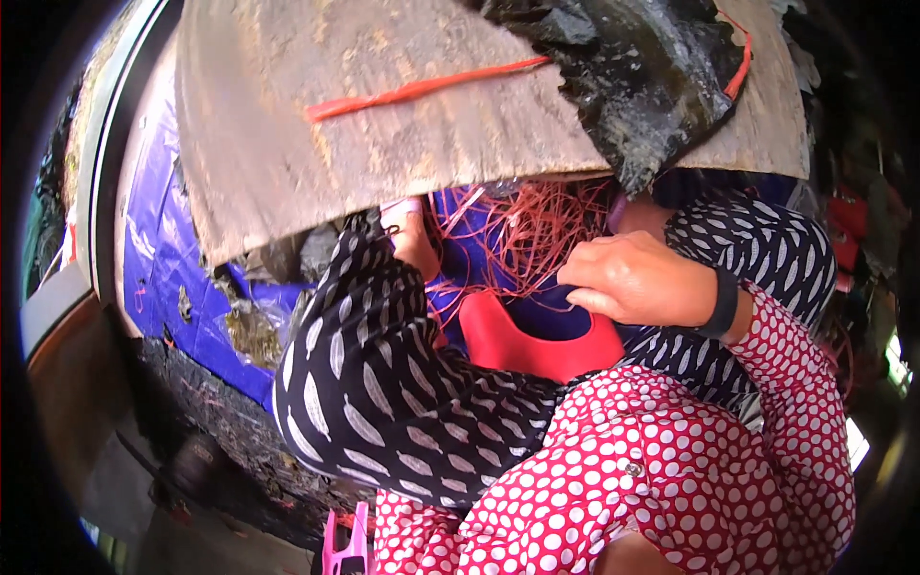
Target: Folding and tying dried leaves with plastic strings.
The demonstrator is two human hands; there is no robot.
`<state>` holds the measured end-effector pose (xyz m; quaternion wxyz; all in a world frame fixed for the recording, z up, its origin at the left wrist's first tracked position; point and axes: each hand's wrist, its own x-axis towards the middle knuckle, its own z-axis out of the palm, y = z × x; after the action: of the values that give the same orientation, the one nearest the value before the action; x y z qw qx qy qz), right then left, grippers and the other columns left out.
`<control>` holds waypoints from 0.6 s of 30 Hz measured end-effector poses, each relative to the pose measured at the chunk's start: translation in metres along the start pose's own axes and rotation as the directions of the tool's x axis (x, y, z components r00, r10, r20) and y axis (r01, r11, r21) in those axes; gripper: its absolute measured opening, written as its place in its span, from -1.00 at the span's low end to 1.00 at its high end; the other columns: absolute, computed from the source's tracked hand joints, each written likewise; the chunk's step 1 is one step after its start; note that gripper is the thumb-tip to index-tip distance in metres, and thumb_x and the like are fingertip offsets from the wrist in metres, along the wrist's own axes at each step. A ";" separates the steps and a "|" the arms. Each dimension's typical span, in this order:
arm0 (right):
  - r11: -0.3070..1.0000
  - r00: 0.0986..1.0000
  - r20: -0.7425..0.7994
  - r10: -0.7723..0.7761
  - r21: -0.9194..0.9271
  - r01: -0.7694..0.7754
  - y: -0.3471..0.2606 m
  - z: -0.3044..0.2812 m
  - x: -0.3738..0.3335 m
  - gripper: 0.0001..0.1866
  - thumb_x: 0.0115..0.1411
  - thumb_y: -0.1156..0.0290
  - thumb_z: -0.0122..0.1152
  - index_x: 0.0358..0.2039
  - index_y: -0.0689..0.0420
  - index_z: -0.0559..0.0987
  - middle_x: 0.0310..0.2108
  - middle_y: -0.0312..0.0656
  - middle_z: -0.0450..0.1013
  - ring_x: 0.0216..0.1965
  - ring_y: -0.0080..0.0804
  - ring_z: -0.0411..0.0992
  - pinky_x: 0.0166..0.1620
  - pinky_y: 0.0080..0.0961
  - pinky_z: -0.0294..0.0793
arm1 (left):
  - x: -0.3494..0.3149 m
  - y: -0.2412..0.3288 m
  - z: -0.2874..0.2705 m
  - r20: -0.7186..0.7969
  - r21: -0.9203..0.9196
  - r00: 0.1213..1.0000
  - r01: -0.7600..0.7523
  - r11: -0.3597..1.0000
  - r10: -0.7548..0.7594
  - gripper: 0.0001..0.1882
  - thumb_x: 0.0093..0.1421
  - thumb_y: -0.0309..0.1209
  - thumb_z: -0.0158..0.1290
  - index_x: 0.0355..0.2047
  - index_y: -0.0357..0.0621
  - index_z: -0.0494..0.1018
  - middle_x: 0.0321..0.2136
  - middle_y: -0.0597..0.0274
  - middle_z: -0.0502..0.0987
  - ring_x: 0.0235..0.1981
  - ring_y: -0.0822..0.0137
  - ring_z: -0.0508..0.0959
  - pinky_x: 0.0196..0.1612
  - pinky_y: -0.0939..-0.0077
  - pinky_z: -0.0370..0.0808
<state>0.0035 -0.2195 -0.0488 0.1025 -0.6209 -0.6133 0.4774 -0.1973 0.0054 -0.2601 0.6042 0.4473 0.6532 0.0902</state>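
Observation:
My right hand (pixel 644 278) hovers over my lap, its fingers bent and drawn together; whatever is in them, if anything, does not show. Just left of the fingertips lies a tangled heap of thin red strings (pixel 541 225), on blue sheeting between my feet. Below the hand, a curved red plastic piece (pixel 546 355) sits between my thighs. My left hand is out of the picture; only its dotted sleeve (pixel 417 532) appears at the lower edge. Ahead, a weathered wooden board (pixel 383 144) carries a flat orange-red strip (pixel 422 93) and a dark, wrinkled, white-dusted sheet (pixel 652 105).
The board's near edge overhangs my feet and part of the strings. Blue plastic sheeting (pixel 168 249) covers the floor at left, beside a metal-edged frame (pixel 91 192). A pink plastic object (pixel 345 541) stands at the lower edge. Dark clutter lies at far right.

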 end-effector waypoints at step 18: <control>0.996 0.997 -0.016 0.082 0.032 -0.081 0.050 0.051 0.011 -0.83 0.08 0.37 0.08 -0.37 0.19 0.47 -0.41 -0.05 0.44 -0.35 -0.03 0.45 -0.33 -0.14 0.44 | 0.021 -0.130 0.035 0.225 -0.322 0.897 0.437 0.840 -0.381 -0.68 0.17 -0.05 -0.07 -0.17 0.10 0.37 -0.18 0.20 0.38 -0.21 0.34 0.34 -0.13 0.53 0.31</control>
<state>-0.0024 -0.2442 -0.1162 0.0980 -0.6477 -0.5790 0.4855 -0.2260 -0.0708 -0.3699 0.7296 0.1829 0.6575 0.0441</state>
